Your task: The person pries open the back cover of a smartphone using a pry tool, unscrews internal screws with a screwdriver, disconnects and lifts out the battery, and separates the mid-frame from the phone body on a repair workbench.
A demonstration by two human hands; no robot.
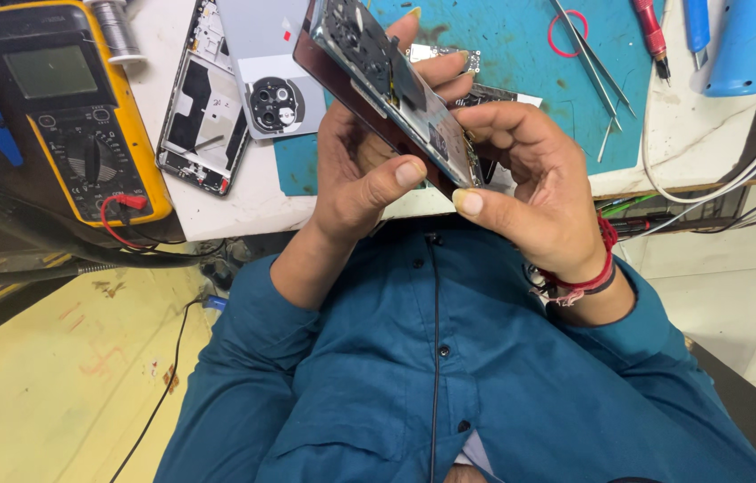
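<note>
Across the upper half of the frame, worktop (217,210): white surface carrying the tools, its near edge just above the person's blue shirt.
Mat: teal repair mat (521,72) on the worktop, upper centre, scuffed and stained.
Multimeter: yellow-cased multimeter (74,107) at upper left, a red lead plugged in near its lower corner.
Opened phone: held at upper centre, above the mat's near edge, the opened phone (396,94) is tilted on its edge, with the exposed board and camera module facing the viewer.
Left hand: left hand (364,174) closed around the phone's lower edge, thumb pressed near the bottom corner, fingers behind the body.
Right hand: right hand (530,183) gripping the same lower end, thumb at the corner, fingers curled over the board side.
Spare parts: grey back cover (270,72) and bare phone frame (203,107) lying flat, left of the hands.
Small tools: tweezers (597,72), red-handled screwdriver (650,31) and blue tool (735,49) at upper right.
Risk, slip: the phone is pinched only at one end, so, judging by the grip, it could pivot and drop onto the worktop.
Risk, damage: thumbs pressing near the exposed board could flex it or strain a connector.
</note>
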